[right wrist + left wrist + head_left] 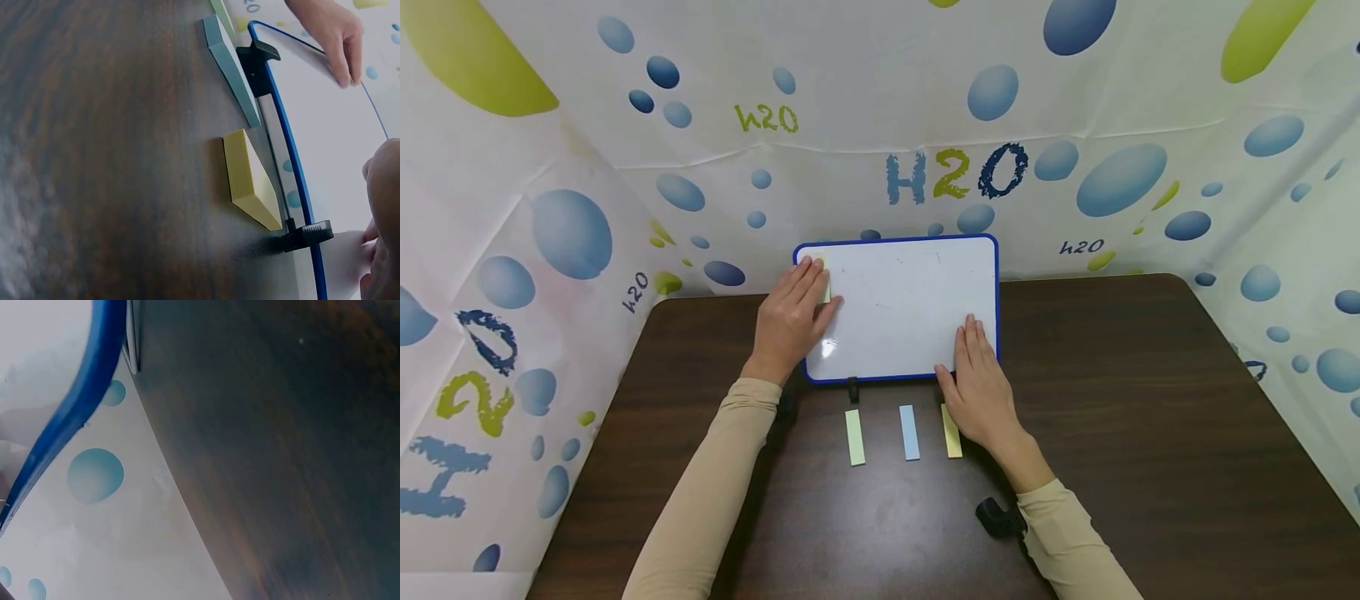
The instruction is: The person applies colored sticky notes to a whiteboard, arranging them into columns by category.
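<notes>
A small whiteboard with a blue frame (910,317) stands leaning back near the far edge of the table. My left hand (790,312) presses its straight fingers on a pale yellow-green sticky note (827,292) at the board's upper left, covering most of it. On the board's lower right rests my right hand (981,383), fingers extended. Before the board lie a green sticky-note pad (855,437), a blue pad (910,432) and a yellow pad (250,178), the last partly behind my right hand in the head view. The left wrist view shows the frame edge (75,403), with the left hand barely visible.
Black feet (306,236) hold the board's lower edge. A black wrist device (1000,518) sits by the right sleeve. The dark wooden table (1120,400) meets a white patterned cloth (850,75) behind the board and at both sides.
</notes>
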`<action>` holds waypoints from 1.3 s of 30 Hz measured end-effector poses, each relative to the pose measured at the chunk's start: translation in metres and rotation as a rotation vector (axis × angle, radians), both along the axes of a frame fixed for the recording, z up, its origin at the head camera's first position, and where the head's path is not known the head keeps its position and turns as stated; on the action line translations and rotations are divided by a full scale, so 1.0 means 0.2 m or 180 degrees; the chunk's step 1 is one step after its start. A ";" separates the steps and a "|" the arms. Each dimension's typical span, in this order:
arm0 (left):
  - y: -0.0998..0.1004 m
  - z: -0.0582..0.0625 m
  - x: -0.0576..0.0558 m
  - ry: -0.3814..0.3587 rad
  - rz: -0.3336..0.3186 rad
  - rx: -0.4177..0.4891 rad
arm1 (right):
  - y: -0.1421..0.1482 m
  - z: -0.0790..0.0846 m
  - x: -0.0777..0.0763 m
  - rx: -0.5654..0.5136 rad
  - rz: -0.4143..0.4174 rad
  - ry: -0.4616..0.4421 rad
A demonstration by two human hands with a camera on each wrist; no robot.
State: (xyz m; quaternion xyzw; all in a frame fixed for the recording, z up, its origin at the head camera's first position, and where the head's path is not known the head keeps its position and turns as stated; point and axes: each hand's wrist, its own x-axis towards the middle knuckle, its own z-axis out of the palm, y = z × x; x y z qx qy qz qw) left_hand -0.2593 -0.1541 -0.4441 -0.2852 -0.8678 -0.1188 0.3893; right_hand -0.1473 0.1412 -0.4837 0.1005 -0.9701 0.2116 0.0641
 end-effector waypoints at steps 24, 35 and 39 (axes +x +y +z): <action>-0.02 -0.03 0.08 -0.0111 0.0020 -0.0163 | 0.00 0.01 0.00 0.0026 -0.0024 -0.0041; -0.02 -0.05 0.11 -0.0110 0.0021 -0.0161 | 0.01 0.01 0.00 0.0088 -0.0027 -0.0007; -0.02 -0.05 0.11 -0.0120 0.0022 -0.0174 | 0.00 0.02 0.00 0.0089 -0.0022 -0.0018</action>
